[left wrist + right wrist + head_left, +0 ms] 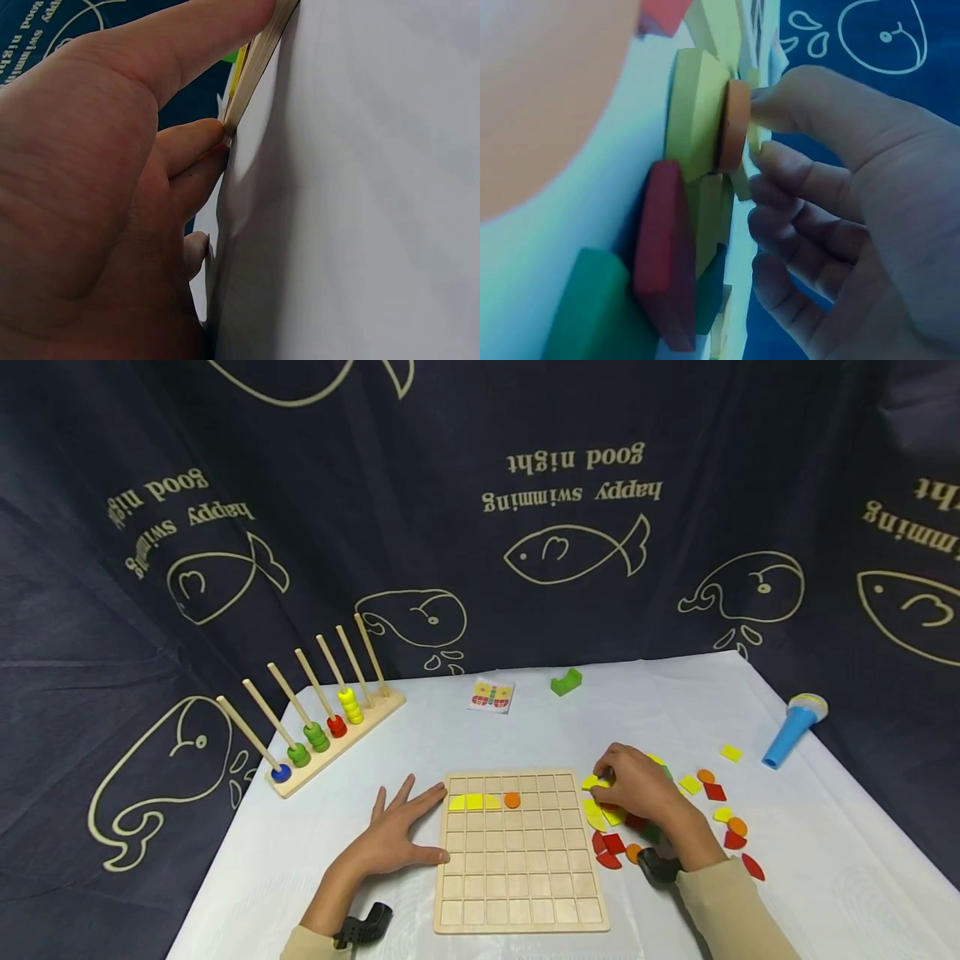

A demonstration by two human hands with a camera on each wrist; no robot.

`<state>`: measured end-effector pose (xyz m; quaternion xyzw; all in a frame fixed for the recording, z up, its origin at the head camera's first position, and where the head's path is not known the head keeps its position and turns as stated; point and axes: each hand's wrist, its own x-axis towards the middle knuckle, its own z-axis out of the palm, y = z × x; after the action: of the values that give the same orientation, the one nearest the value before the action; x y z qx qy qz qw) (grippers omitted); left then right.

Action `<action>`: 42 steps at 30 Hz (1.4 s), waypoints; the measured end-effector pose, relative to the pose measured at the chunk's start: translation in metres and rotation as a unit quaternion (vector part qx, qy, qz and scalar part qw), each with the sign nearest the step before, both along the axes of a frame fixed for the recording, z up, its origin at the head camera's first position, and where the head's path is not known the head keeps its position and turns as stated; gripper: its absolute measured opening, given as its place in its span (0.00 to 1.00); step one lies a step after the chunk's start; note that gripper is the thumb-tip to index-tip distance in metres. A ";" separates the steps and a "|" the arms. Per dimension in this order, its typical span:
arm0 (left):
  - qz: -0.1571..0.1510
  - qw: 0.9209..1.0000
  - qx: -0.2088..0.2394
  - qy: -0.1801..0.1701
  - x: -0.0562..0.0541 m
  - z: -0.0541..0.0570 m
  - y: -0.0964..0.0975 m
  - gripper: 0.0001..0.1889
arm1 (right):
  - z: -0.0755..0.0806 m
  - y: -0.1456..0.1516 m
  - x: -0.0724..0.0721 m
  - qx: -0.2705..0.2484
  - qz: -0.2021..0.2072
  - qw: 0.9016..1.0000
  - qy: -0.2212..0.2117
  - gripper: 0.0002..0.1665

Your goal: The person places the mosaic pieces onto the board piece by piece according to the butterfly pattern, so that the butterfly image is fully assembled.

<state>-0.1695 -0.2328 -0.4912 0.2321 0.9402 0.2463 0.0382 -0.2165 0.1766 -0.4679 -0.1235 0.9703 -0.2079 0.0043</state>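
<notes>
A wooden grid board (pixel 517 887) lies on the white table. In one of its upper rows are yellow pieces (pixel 474 802) and an orange disc (pixel 512 800). My left hand (pixel 393 839) is spread at the board's left side, with thumb and fingertips against its edge. To the right of the board, my right hand (pixel 637 782) bends over a heap of loose pieces. Its thumb and index finger pinch a yellow piece (pixel 755 135), mostly covered by the fingertips. Close beside them in the right wrist view are an orange disc (pixel 735 126) and a red piece (pixel 664 255).
Red quarter pieces (pixel 608 860) and yellow squares (pixel 690 785) lie scattered around the right hand. A bead stacker with upright pegs (pixel 333 745) stands back left. Farther back are a butterfly card (pixel 492 695) and a green block (pixel 566 682); a blue toy microphone (pixel 789 737) lies far right.
</notes>
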 end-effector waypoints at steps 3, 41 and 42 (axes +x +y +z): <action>-0.003 1.000 0.002 0.004 0.000 0.000 0.000 0.52 | 0.001 -0.001 0.001 -0.007 -0.004 1.000 0.000 0.15; 0.000 1.000 -0.006 0.001 -0.001 -0.001 0.001 0.53 | -0.001 -0.071 0.008 -0.031 0.131 0.990 0.045 0.12; 0.001 1.000 -0.006 0.002 -0.001 -0.001 0.001 0.53 | -0.001 -0.071 0.008 -0.031 0.132 0.990 0.044 0.12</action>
<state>-0.1708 -0.2320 -0.4922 0.2312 0.9420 0.2401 0.0379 -0.2087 0.1052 -0.4690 -0.2596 0.9378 -0.2302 -0.0145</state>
